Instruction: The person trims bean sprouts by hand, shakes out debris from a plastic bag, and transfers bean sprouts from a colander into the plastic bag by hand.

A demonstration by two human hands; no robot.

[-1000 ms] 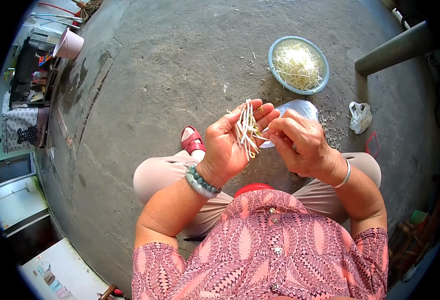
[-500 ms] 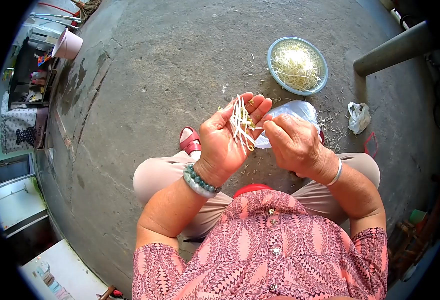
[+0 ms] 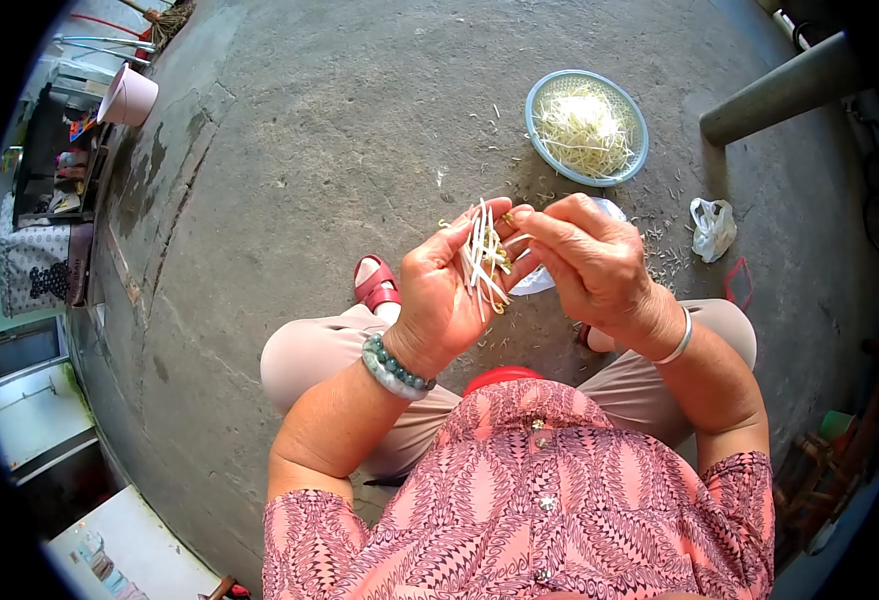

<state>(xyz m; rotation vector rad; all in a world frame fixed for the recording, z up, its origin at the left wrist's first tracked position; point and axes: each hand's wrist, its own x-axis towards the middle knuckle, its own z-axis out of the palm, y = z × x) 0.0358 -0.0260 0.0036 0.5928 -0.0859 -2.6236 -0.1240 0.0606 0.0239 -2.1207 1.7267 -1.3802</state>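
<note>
My left hand (image 3: 438,295) is turned palm up and cradles a small bunch of bean sprouts (image 3: 485,255), white stems with yellowish heads. Close beside its fingertips, my right hand (image 3: 602,265) pinches thumb and forefinger together at the head end of a sprout. Its other fingers are curled in. Beneath my right hand, partly hidden, a whitish plastic bag (image 3: 534,284) lies on the floor. Farther out, a light-blue basket (image 3: 602,182) holds a heap of sprouts (image 3: 588,125).
Root scraps (image 3: 668,255) litter the concrete floor. A crumpled white bag (image 3: 713,230) and a red loop (image 3: 740,284) lie on the right, below a grey post (image 3: 775,92). A pink bucket (image 3: 130,97) stands far left. Red sandals (image 3: 377,285) are on my feet.
My right hand has moved up and slightly left, to the left hand's fingertips. The sprouts still rest in my left palm. The view has shifted slightly.
</note>
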